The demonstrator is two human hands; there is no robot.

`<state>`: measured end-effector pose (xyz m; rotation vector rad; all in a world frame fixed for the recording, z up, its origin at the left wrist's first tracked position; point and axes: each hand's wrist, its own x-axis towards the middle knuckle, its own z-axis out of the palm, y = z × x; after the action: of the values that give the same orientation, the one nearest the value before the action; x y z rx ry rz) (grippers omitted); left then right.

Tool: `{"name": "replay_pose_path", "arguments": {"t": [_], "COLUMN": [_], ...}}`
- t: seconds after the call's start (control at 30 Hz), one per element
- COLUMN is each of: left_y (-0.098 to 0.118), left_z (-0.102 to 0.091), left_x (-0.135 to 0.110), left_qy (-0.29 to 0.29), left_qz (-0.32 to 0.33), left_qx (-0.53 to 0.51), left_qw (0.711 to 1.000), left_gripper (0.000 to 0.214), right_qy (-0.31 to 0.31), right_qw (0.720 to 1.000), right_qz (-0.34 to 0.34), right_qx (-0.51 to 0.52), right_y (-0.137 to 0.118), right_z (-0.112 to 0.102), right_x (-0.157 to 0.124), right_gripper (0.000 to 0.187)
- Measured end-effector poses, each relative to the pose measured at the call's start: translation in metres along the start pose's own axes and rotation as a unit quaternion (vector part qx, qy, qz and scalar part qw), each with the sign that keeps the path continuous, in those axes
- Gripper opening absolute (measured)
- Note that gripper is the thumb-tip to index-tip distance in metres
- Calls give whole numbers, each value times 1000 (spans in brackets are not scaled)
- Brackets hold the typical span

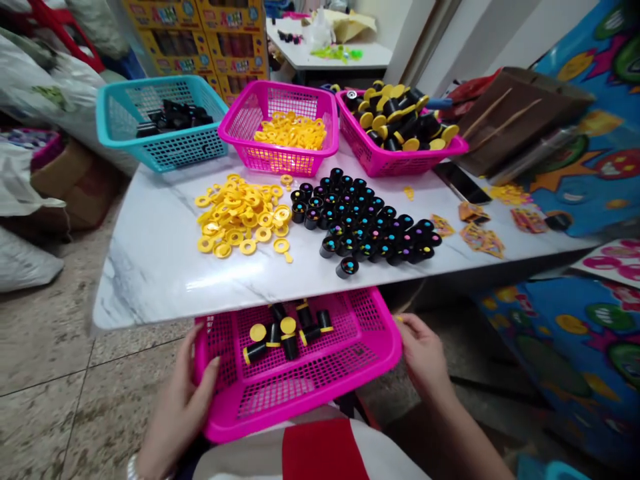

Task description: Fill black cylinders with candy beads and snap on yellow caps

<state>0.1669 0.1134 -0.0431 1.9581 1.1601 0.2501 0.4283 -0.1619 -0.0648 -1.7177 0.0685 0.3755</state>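
A pink basket [350,373] rests on my lap below the table edge. It holds several black tubes with yellow caps [287,330]. My left hand [183,393] grips the basket's left rim, thumb inside. My right hand [423,353] holds the right rim, fingers curled. On the marble table [150,260] lies a heap of yellow rings [240,217] and a block of upright black tubes [360,217] with coloured insides.
At the table's back stand a teal basket [163,120] of black parts, a pink basket [280,127] of yellow rings and a pink basket [400,130] of capped tubes. Stickers [480,233] and a phone [460,183] lie right. Sacks line the floor left.
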Motion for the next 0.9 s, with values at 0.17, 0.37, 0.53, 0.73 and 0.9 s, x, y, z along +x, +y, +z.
{"name": "replay_pose_path", "arguments": {"t": [0.17,0.37,0.53,0.73,0.9], "left_y": [4,63,147,195,190], "left_z": [-5,-24,34,108,111], "left_x": [7,-3,26,71,68], "left_qy": [-12,130,-12,-16,-34], "left_qz": [132,288,411,394,399], "left_qx": [159,208,92,122,109], "left_qw": [978,926,907,911,910], "left_gripper": [67,33,34,43,30], "right_qy": [107,108,67,-75,-79], "right_qw": [977,968,989,990,986], "right_qz": [-98,-150,-119,-28,-8], "right_qx": [-153,-168,-53,114,149], "right_y": [9,-11,-42,-63,-71], "right_z": [-32,-28,-5,37,53], "right_x": [20,16,6,0,3], "right_gripper": [34,29,26,28,23]}}
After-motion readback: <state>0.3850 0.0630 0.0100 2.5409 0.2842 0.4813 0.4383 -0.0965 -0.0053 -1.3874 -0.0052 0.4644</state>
